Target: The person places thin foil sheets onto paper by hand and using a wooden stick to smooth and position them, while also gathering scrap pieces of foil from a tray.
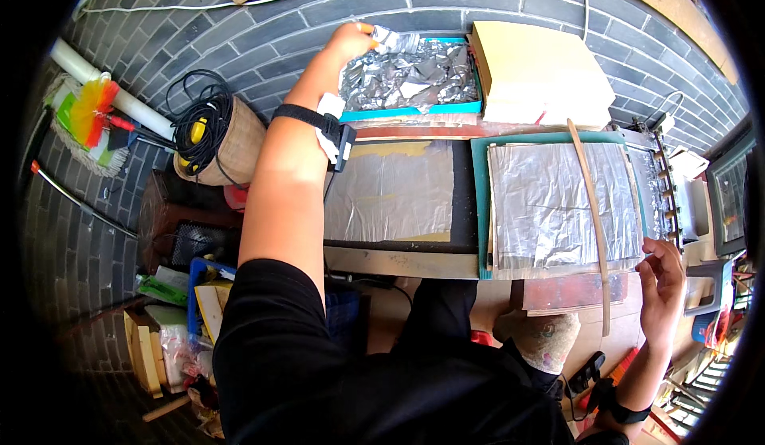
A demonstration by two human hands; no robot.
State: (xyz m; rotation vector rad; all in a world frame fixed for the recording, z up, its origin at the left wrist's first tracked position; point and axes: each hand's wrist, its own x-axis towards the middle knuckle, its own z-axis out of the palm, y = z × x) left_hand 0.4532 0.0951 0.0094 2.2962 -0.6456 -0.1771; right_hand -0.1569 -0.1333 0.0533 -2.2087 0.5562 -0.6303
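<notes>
My left hand (pixel 351 43) is at the far end of my outstretched arm, holding a piece of silvery foil (pixel 394 41) over a blue tray (pixel 412 111). Crumpled foil scraps (pixel 412 77) fill that tray. My right hand (pixel 661 277), its fingers partly curled with nothing visible between them, is beside the right front edge of a wrinkled foil sheet (pixel 538 200). This sheet lies on a stack over a green mat (pixel 482 206), and a thin wooden strip (pixel 588 197) rests across it. Another foil-covered sheet (pixel 394 194) lies on the dark bench surface (pixel 463 206) to the left.
A thick stack of yellowish paper (pixel 538 74) stands right of the tray, against the grey brick wall (pixel 358 12). At the left is a woven basket (pixel 236 140) with coiled black cable (pixel 209 116). A metal rack (pixel 668 188) borders the bench's right end.
</notes>
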